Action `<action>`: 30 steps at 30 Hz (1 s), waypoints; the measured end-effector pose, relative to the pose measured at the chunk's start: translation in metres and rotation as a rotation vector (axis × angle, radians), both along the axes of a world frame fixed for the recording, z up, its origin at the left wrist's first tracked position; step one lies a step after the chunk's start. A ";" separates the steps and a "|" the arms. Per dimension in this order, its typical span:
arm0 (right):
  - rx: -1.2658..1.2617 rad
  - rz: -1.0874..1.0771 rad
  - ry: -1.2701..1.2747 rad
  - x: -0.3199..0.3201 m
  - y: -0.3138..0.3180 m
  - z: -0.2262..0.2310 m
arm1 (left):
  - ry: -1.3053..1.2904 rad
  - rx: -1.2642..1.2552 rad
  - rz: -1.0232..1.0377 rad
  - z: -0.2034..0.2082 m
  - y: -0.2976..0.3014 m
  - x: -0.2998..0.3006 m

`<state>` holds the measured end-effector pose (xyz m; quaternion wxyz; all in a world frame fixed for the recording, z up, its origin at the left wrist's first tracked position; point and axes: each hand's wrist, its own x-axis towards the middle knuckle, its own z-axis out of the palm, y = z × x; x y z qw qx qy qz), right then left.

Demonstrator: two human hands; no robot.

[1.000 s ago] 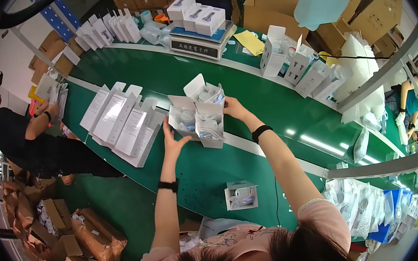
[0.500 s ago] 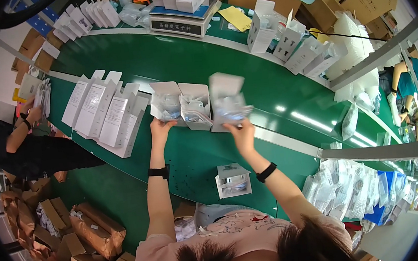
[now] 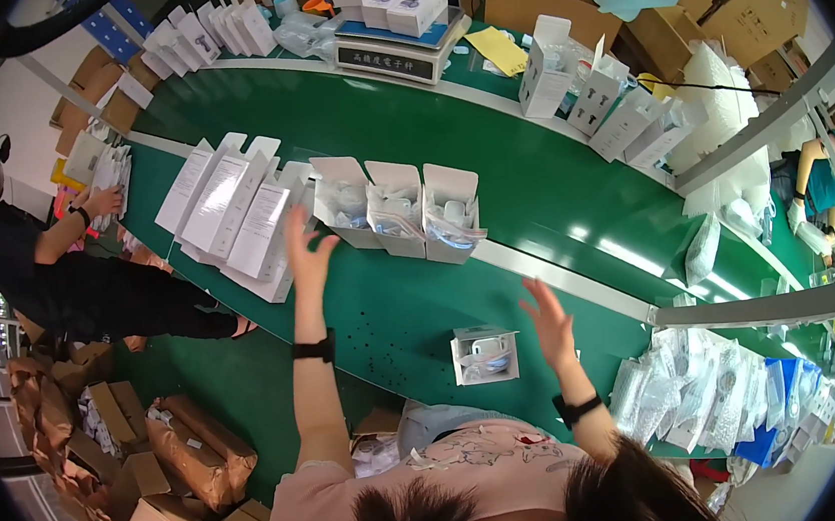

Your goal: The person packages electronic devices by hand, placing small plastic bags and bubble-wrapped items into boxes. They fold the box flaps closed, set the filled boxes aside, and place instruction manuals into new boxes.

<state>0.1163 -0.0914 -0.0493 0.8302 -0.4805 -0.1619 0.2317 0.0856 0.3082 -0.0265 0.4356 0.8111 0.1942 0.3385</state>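
Filled white boxes [image 3: 395, 174], three in a snug row, sit on the green tabletop [image 3: 412, 306] a bit past the fingers, and both hands are off them. Left hand [image 3: 310, 259] has its fingers spread with nothing in them, near the row's left end and a bunch of long white boxes [image 3: 223, 224]; can't tell if it's brushing those. Right hand [image 3: 550, 323] is loose and empty too, fingers up and apart, just right of a lone filled box [image 3: 458, 362].

Orientation-wise, the three have their mouths facing up, flaps raised on the far side, clear bags and pale parts showing. The row runs left to right, right end dipping a little nearer the person. Can't really judge each box's own long axis from above. The long ones slant lower left to upper right, flaps at the upper end.

Further out: a scale [image 3: 388, 59] with boxes on top, clear-wrapped packs [image 3: 692, 395] lower right, and a co-worker [image 3: 25, 258] way left.
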 end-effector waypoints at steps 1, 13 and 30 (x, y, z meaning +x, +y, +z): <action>-0.053 0.018 -0.023 -0.014 -0.010 0.006 | 0.013 0.257 0.083 0.020 0.009 -0.004; -0.658 -0.075 -0.351 -0.027 0.006 0.004 | 0.833 0.881 0.556 0.110 0.092 -0.018; 0.053 -0.264 0.159 0.005 -0.024 0.031 | 0.274 0.207 -0.473 0.080 -0.280 -0.074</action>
